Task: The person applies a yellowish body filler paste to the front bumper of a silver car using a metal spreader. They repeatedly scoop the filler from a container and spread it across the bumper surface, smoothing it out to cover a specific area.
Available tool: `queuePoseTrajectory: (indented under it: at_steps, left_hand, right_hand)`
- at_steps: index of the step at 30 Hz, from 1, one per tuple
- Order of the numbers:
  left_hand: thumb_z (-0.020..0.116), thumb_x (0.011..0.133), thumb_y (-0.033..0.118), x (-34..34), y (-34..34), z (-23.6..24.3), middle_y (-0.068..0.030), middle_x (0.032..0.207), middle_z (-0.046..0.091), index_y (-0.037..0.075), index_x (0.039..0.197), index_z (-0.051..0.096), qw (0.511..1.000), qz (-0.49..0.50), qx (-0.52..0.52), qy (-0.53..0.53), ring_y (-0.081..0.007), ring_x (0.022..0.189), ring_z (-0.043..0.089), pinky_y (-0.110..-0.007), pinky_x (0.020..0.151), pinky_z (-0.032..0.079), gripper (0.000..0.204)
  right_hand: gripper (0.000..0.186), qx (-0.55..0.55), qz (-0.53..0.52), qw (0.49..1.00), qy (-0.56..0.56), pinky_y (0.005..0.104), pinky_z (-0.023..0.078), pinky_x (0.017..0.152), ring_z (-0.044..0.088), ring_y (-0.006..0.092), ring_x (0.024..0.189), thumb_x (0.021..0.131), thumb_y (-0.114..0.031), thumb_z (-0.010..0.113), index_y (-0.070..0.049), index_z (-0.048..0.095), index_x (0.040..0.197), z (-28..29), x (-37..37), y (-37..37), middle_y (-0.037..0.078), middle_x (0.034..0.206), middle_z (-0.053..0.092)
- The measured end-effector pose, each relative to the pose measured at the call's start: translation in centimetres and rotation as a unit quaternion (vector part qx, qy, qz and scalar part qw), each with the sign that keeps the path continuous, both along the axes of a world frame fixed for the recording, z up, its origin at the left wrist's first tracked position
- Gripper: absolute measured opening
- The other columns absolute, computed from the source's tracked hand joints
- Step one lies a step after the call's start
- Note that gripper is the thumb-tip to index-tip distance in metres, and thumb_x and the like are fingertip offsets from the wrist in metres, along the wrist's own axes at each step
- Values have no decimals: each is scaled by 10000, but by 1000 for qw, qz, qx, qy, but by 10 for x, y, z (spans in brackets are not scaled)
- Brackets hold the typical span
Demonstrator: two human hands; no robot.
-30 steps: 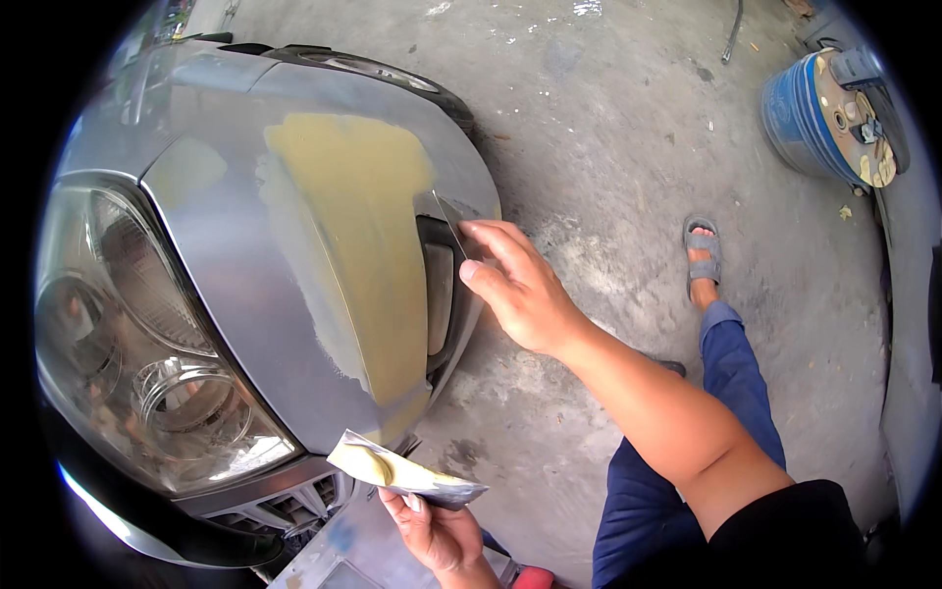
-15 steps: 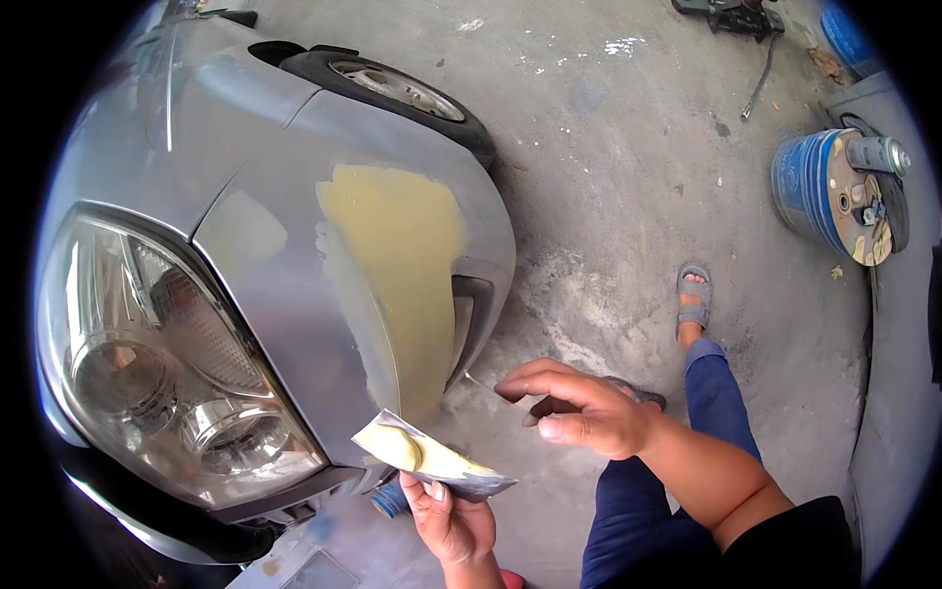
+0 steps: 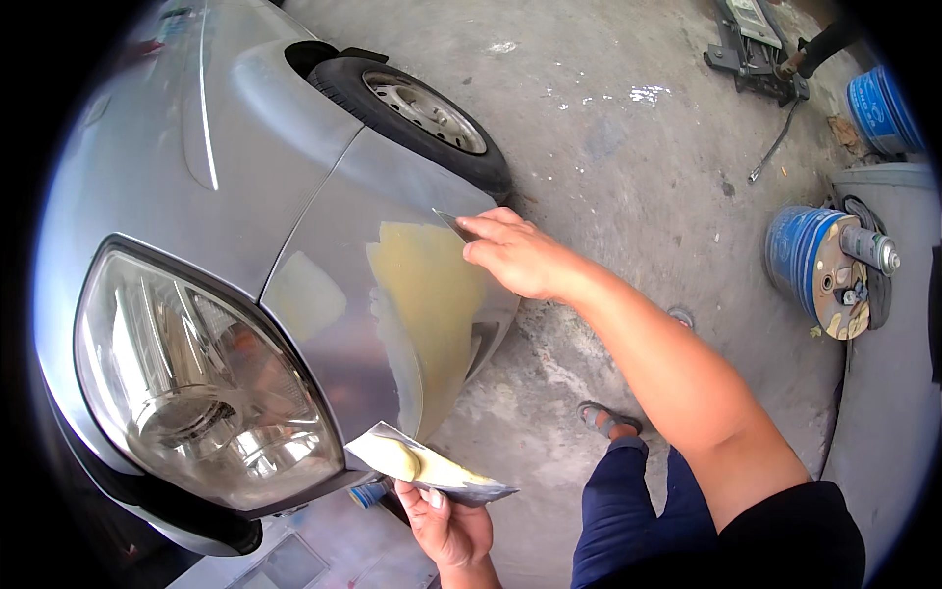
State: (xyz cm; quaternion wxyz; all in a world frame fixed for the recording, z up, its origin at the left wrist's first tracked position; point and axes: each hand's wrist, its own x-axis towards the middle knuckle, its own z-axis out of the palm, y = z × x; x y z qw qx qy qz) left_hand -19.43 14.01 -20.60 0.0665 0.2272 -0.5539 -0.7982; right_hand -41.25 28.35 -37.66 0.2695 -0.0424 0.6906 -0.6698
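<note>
My right hand [image 3: 510,250] grips a thin metal spreader [image 3: 451,224] against the silver car bumper corner [image 3: 348,363], at the upper edge of a yellow filler patch [image 3: 422,304]. My left hand [image 3: 446,530] holds a bent metal plate [image 3: 476,490] at the lower middle, carrying a lump of creamy yellow putty [image 3: 397,458], just below the patch. A smaller pale patch [image 3: 304,293] lies left of the yellow one, near the clear headlight [image 3: 206,383]. The far ends of the fingers on my right hand are partly hidden.
A front wheel [image 3: 422,111] is behind the bumper. On the right are a blue bucket [image 3: 795,255] topped with a spray can [image 3: 868,249] and small items, another blue bucket [image 3: 878,108], and a floor jack [image 3: 746,49]. Concrete floor [image 3: 608,167] lies underfoot.
My right hand moved down off the patch, then back up to its top edge with the spreader. The view shifted, showing more wheel and jack. My feet have changed position.
</note>
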Motion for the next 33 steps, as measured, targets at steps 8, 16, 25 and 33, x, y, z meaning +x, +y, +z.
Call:
queuePoseTrajectory:
  at_steps: [8,16,25,33]
  left_hand:
    - [539,875,-55,5,-2,18,-111,1331,529,81,1330,440,999,36,6,10,-255,1233,519,-449,1057,430,485]
    - [509,893,-36,18,-5,24,-132,1337,503,51,1365,367,999,50,7,8,-256,1235,509,-417,1080,402,500]
    - [493,909,-28,30,6,21,-156,1349,488,44,1377,347,995,27,99,14,-270,1245,497,-429,1085,395,495]
    - [511,910,-31,66,3,86,-136,1396,454,67,1355,346,990,26,95,96,-265,1299,438,-487,1108,338,484]
  right_hand:
    - [580,-5,48,999,-15,385,327,1081,357,326,1336,899,-349,469,-45,462,1392,49,-40,-28,165,1442,373]
    - [374,-28,63,984,167,445,363,1028,399,319,1269,938,-241,461,-2,622,1176,81,69,-6,171,1386,477]
    - [474,-313,119,928,161,392,409,1003,483,304,1209,897,-213,587,3,541,1316,102,186,48,180,1345,455]
    - [439,-388,-106,908,-118,359,494,895,538,243,1160,931,-148,509,70,475,1311,152,248,90,160,1254,528]
